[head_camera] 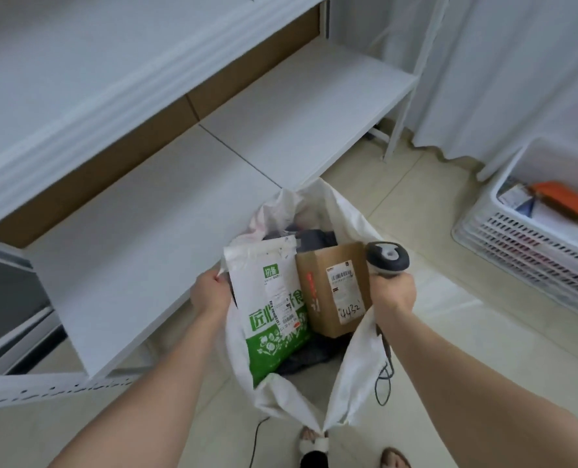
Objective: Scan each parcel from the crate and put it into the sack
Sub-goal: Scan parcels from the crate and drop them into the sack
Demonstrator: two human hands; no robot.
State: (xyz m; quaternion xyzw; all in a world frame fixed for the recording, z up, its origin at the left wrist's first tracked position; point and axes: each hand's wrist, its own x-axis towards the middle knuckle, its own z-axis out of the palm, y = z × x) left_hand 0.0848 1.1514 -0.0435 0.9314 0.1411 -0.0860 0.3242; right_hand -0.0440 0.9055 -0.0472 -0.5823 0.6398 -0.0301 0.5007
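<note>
sack (358,366) stands on the floor, mouth held wide, far rim right up against the shelf (165,238) front edge. left hand (209,292) pinches the left rim. right hand (394,292) is curled round the scanner (387,256), right rim caught in the same grip. Inside: green-and-white mailer (270,315) along the left wall, cardboard box (334,288) touching it, at the right wall. crate (517,244) well apart to the right, open tile between.

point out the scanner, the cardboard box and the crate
scanner (387,256): head view, on its grey head
cardboard box (343,288): head view, on its white label
crate (524,251): head view, on its slatted front wall
</note>
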